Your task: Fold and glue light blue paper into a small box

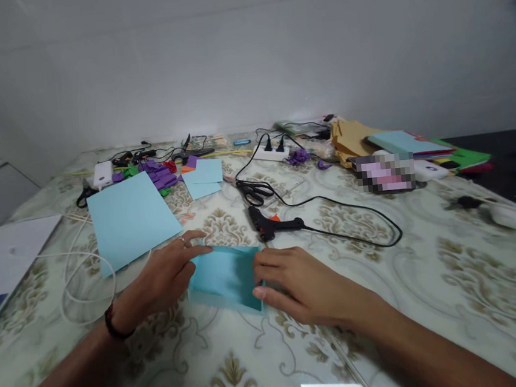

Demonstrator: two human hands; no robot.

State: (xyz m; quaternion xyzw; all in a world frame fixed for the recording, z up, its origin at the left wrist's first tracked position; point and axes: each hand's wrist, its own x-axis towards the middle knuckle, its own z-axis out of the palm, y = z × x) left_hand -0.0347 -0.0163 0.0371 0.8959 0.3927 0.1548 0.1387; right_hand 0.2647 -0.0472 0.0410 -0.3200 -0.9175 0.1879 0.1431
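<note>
A shallow, open-topped light blue paper box (224,276) lies on the table in front of me. My left hand (176,265), with a ring on one finger, grips its far left corner between thumb and fingers. Around the right wall of the box my right hand (289,282) is closed, the thumb on the near side and the fingers over the edge. Just beyond the right hand a black glue gun (274,222) rests on its side, its cord looping to the right. A large blue paper sheet (130,215) is near my left hand.
Black-handled scissors (255,190) lie behind the glue gun. A white power strip (271,152) stands farther back with plugs in it. Purple folded pieces (158,174) and smaller blue sheets (204,177) are at the back left. A white cable (91,316) coils at left; a phone (384,174) lies at right.
</note>
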